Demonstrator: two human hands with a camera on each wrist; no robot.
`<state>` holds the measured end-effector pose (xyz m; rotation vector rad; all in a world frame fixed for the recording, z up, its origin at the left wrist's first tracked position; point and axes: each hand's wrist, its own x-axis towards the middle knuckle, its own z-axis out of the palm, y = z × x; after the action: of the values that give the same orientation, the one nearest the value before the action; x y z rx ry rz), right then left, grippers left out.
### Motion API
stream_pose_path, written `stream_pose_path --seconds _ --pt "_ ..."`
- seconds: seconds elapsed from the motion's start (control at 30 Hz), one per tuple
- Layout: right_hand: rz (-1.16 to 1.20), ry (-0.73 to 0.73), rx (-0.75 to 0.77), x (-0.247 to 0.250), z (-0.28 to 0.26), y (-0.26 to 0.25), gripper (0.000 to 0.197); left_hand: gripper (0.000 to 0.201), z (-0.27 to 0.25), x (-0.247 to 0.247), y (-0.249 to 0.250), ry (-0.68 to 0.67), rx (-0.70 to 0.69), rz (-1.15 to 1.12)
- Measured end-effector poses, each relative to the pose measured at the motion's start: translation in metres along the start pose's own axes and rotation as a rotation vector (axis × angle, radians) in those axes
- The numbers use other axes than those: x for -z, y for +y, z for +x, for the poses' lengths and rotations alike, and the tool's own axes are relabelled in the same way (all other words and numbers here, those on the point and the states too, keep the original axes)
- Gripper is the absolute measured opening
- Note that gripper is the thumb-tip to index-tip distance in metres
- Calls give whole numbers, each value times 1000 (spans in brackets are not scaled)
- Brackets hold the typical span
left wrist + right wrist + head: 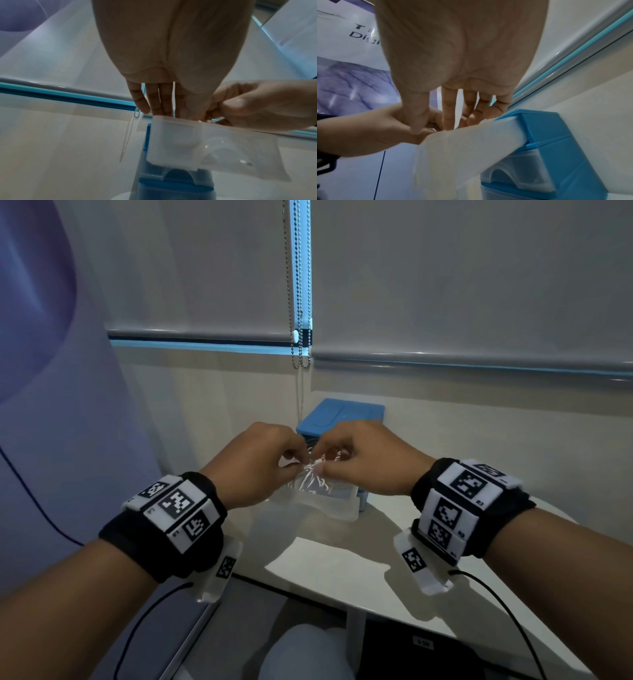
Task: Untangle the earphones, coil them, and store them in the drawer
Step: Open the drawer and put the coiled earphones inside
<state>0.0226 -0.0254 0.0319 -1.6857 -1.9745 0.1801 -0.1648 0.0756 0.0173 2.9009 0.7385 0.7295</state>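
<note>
White earphones (pixel 317 470) hang as a small bundle of cord between my two hands, just above the pulled-out translucent drawer (pixel 329 505) of a small blue drawer unit (pixel 342 414). My left hand (pixel 270 460) pinches the cord from the left. My right hand (pixel 349 457) pinches it from the right, fingertips nearly meeting. Loops of cord dangle into the drawer. In the wrist views the drawer's front wall (pixel 175 142) (pixel 471 146) hides the cord; my left hand (pixel 159 100) and right hand (pixel 464 108) reach over its rim.
The blue drawer unit (pixel 556 148) stands on a white table (pixel 342 573) against the wall. A bead chain (pixel 299 302) hangs from the roller blinds (pixel 445 285) just behind it. A purple banner (pixel 41 337) stands at the left. My knee (pixel 308 652) shows under the table's front edge.
</note>
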Motion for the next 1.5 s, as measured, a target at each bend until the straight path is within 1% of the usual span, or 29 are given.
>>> stream_pose_path --seconds 0.1,0.17,0.23,0.3,0.4,0.5,0.57,0.63,0.67,0.77,0.8,0.87,0.9,0.93,0.97,1.0,1.07,1.1,1.17,1.27,1.3,1.37,1.5 --pt "-63 -101 68 0 -14 3 35 14 -9 -6 -4 31 -10 -26" --pt "-121 -134 76 -4 -20 8 42 31 -15 -9 -6 -6 -19 -59" --pt "-157 -131 76 -7 -22 12 42 48 -19 -13 -7 -89 -37 -49" --pt "-176 -124 75 -9 -22 13 39 57 -21 -18 -9 -132 -43 -36" --pt "-239 -128 76 -9 -21 11 32 63 -19 -22 -10 -139 -28 -18" --pt "-338 -106 48 -8 -19 11 35 67 -14 -25 -11 -162 -29 4" --pt "-400 -85 12 -6 -16 12 38 71 -8 -29 -12 -143 -24 38" --pt "-454 -70 -30 -6 -12 14 40 70 -1 -32 -13 -91 -3 60" --pt "-474 -61 -48 -6 -10 15 39 66 2 -32 -14 -69 11 55" --pt "-522 -29 -82 -6 -3 19 37 36 12 -35 -16 7 14 41" --pt "-532 -11 -83 -7 -1 20 35 31 15 -37 -16 39 10 25" --pt "-515 69 -65 -7 3 23 26 35 19 -42 -17 95 15 -35" --pt "-483 130 -54 -7 5 25 19 41 21 -44 -17 113 26 -72" --pt "-435 186 -50 -6 6 27 17 48 24 -46 -18 111 44 -111" --pt "-377 216 -67 -6 9 29 24 56 27 -47 -19 88 67 -147" --pt "-316 207 -105 -5 11 33 36 63 29 -48 -19 53 87 -173" --pt "-236 113 -202 -4 15 40 58 69 33 -51 -19 0 111 -200" --pt "-220 67 -235 -4 16 43 65 68 35 -53 -20 -2 117 -217" --pt "-195 46 -247 -5 16 49 68 61 38 -56 -22 40 119 -271" --pt "-155 122 -227 -6 16 54 61 42 43 -60 -25 124 106 -300" --pt "-143 149 -227 -6 16 55 60 39 45 -62 -26 141 103 -291" --pt "-135 189 -227 -8 17 58 60 36 47 -64 -27 165 98 -278" --pt "-169 198 -204 -12 17 60 57 34 47 -69 -28 187 95 -285"
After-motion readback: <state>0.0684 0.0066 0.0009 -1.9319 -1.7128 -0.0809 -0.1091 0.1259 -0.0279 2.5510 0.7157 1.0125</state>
